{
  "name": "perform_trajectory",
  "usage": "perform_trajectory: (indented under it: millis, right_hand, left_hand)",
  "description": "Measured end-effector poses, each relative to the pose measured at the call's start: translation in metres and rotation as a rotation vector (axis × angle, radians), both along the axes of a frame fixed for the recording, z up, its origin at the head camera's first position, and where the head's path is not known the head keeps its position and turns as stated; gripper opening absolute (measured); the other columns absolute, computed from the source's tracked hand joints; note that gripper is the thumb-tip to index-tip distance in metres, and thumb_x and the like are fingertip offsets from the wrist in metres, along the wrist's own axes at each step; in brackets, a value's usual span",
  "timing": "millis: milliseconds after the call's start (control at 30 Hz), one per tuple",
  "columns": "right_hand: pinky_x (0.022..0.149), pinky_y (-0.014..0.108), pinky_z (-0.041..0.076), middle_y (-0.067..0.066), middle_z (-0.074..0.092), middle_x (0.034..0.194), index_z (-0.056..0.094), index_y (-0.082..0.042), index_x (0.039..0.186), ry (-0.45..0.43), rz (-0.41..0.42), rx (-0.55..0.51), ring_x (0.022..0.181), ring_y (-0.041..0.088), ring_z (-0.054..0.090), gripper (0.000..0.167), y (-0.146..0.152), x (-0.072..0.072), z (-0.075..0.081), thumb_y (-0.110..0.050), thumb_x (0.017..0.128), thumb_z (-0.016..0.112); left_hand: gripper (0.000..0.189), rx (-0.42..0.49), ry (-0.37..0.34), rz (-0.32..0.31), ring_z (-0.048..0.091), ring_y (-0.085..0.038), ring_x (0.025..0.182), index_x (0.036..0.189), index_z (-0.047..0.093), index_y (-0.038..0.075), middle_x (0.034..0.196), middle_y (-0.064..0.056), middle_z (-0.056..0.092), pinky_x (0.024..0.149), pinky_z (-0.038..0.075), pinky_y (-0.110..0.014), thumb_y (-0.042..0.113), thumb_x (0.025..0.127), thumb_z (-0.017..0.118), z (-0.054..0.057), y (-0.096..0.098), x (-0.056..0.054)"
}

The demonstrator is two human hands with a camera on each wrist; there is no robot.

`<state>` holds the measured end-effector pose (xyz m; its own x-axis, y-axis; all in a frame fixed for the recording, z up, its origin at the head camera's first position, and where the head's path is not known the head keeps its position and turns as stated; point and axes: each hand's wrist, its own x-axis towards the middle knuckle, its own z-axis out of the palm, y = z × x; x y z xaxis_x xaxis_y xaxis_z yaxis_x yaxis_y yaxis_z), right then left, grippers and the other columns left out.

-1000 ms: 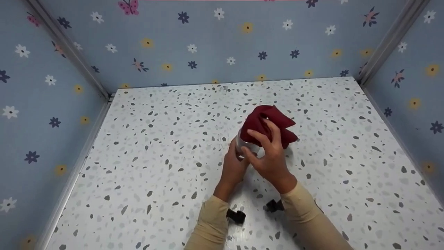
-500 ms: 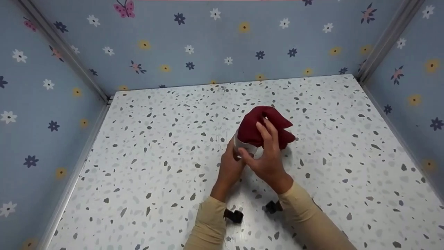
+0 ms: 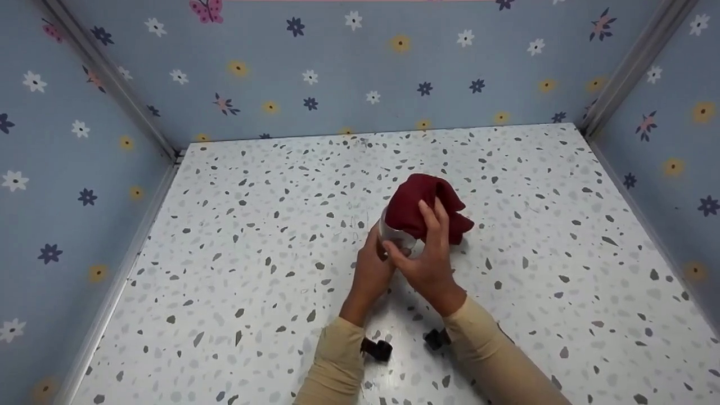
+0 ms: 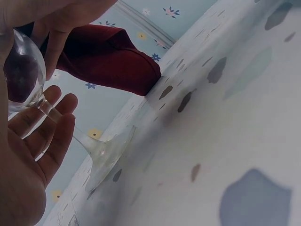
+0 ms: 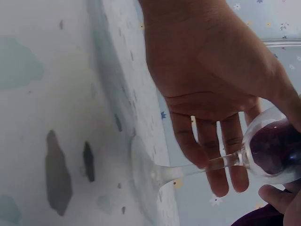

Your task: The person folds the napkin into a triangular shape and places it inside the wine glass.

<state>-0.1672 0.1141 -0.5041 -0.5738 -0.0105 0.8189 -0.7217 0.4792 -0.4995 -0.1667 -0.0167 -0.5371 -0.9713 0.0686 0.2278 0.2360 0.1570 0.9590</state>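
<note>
A clear wine glass (image 3: pixel 388 229) leans toward the right, with a dark red cloth napkin (image 3: pixel 409 205) tucked into its bowl and hanging over the rim. My left hand (image 3: pixel 372 273) holds the glass from the left; its fingers (image 4: pixel 59 146) lie behind the stem under the bowl. On the other side my right hand (image 3: pixel 432 270) has its fingers over the napkin, pressing it, while the thumb lies against the bowl. The glass foot (image 4: pixel 106 155) is close to the tabletop; whether it touches I cannot tell. Part of the bowl is hidden by the hands and the napkin.
A white speckled tabletop (image 3: pixel 253 242) spreads around the hands. Blue flowered panels (image 3: pixel 332 62) stand at the back and both sides. A black camera (image 3: pixel 378 350) sits at the left wrist, another black camera (image 3: pixel 436 339) at the right.
The right fingers have straightened over the napkin, and its folds have turned, with the right-hand flaps drawn in slightly leftward. Both hands have shifted a little left; the left hand keeps its hold.
</note>
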Motion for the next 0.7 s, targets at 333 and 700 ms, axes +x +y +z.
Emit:
perform_trajectory:
  millis: [333,700]
  right_hand:
    - [0.113,0.05,0.032,0.027,0.028,0.155,0.026,0.006,0.15,-0.007,-0.015,-0.004,0.143,0.042,0.029,0.097,-0.0011,0.0019,-0.0053,-0.021,0.079,0.086]
    - [0.105,0.046,0.041,0.025,0.035,0.149,0.026,0.007,0.151,-0.024,-0.053,-0.026,0.133,0.036,0.04,0.101,-0.0017,0.0015,-0.0058,-0.03,0.078,0.087]
  left_hand:
    - [0.077,-0.011,-0.008,-0.016,0.061,-0.016,0.112,0.153,0.039,0.017,0.13,-0.003,0.063,0.086,0.054,-0.038,0.041,0.09,0.075,-0.0014,-0.0039,0.0011]
    - [0.076,-0.045,0.0,-0.018,0.063,-0.016,0.108,0.153,0.039,0.017,0.128,-0.004,0.064,0.082,0.055,-0.036,0.039,0.09,0.076,-0.0019,-0.005,0.0002]
